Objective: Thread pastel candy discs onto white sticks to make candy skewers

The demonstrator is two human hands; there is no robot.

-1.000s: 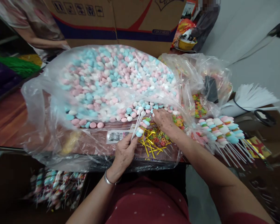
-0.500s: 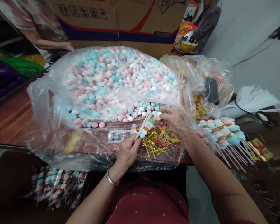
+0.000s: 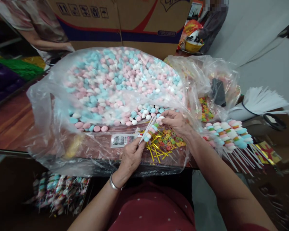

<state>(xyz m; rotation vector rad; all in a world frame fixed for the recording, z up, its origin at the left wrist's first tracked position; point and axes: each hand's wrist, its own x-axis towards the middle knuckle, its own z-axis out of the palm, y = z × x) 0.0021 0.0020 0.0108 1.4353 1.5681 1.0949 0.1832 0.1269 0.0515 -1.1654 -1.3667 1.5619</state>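
My left hand (image 3: 133,154) is closed around several white sticks (image 3: 146,127); one carries a row of blue, pink and green candies (image 3: 151,132). Pinched between the fingers of my right hand (image 3: 177,123) is a pinkish-white marshmallow (image 3: 160,120), right beside the upper end of that row. Behind both hands a large clear bag (image 3: 42,96) holds pink, blue and white marshmallows (image 3: 120,77). Below my right hand lie ring-shaped gummies (image 3: 170,140) and gold twist ties (image 3: 156,150).
Finished-looking candy skewers (image 3: 228,134) lie at the right, near a holder of white sticks (image 3: 265,101). A cardboard box (image 3: 125,25) stands behind the bag. More skewers (image 3: 60,192) fill a box at lower left. Two other people are partly visible at the back.
My right hand has shifted slightly left with the marshmallow, closer to the stick's upper end. My left hand has barely moved, and the whole view has shifted a little.
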